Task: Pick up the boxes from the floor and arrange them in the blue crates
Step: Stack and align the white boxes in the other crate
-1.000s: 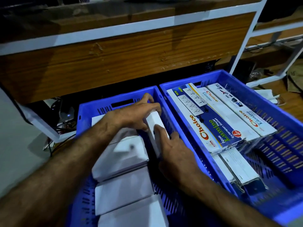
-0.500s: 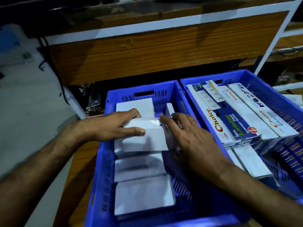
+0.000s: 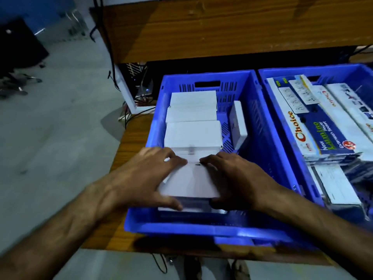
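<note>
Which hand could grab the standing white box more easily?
Probably the right hand. The standing box leans by the crate's right wall, on that hand's side; the left hand would have to cross over.

A low wooden tabletop with an orange-brown grain carries two blue crates side by side. The left crate stands near the tabletop's left edge and its front wall reaches almost to the front edge. The right crate stands just beside it (their long walls are nearly touching). Around the tabletop is a grey floor, and some dark cables lie on the floor at the tabletop's far left corner.
</note>
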